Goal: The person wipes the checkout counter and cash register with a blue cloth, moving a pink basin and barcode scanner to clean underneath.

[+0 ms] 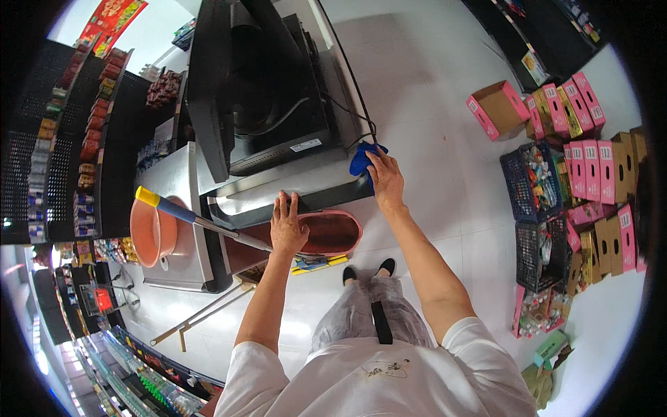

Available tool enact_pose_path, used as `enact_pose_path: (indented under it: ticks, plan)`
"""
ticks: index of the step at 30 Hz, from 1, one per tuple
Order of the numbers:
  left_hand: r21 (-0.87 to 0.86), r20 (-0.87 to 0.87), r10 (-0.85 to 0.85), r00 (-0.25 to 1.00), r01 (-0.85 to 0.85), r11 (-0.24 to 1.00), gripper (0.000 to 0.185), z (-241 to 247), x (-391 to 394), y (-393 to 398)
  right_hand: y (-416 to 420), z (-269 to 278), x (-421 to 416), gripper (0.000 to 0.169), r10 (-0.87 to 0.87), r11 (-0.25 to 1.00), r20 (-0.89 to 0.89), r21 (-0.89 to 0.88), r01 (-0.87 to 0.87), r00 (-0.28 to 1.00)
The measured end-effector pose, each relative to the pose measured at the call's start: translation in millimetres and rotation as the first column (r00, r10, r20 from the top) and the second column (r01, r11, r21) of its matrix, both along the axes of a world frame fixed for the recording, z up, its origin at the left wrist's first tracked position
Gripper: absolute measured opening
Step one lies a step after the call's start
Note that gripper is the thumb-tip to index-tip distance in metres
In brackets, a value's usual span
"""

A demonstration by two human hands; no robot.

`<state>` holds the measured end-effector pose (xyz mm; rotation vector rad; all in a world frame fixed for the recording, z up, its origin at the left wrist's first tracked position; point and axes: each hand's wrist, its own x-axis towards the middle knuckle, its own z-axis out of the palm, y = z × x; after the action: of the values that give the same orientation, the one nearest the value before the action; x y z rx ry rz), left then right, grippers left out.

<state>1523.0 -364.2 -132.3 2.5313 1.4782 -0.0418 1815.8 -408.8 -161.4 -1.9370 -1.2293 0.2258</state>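
My right hand (386, 180) grips a bunched blue cloth (360, 159) at the right end of the checkout counter's black front edge (333, 195). My left hand (288, 229) lies palm down with its fingertips on that same edge, holding nothing. Behind my left wrist slants a mop handle (229, 232) with a blue grip and a yellow end. Its blue and yellow head (319, 265) is partly hidden by the forearm. An oblong pink bucket (357, 237) stands below the edge, between my hands. Beyond them sits a black monitor and cash-register unit (281, 151) with loose cables.
A round orange basin (143, 229) stands on the counter's left section (180, 260). Stocked shelves (120, 156) line the left. On the right floor are plastic crates (526, 182) and pink cardboard boxes (586, 169). A shopping cart (99, 298) is at lower left, near a metal frame (195, 315).
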Motion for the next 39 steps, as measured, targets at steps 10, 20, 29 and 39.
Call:
enact_pose_path:
  ticks: [10, 20, 29, 39]
  plan:
    - [-0.01, 0.039, 0.027, 0.999, -0.026, 1.0, 0.102, 6, 6, -1, -38, -15, 8, 0.036, 0.082, 0.996, -0.007, -0.017, -0.082, 0.997]
    - [-0.025, 0.046, 0.045, 0.998, -0.044, 0.999, 0.1, 13, 8, -6, 22, 179, -28, 0.034, 0.271, 0.926, 0.021, 0.267, -0.267, 0.962]
    - [-0.059, 0.068, 0.058, 0.996, -0.054, 0.997, 0.101, 17, 7, -7, 62, 181, -31, 0.03, 0.299, 0.938, 0.355, 0.061, -0.341, 0.886]
    - [-0.093, 0.079, 0.054, 0.995, -0.047, 0.995, 0.102, 15, 8, -5, 119, 231, 1, 0.033, 0.267, 0.924, 0.061, 0.267, -0.273, 0.962]
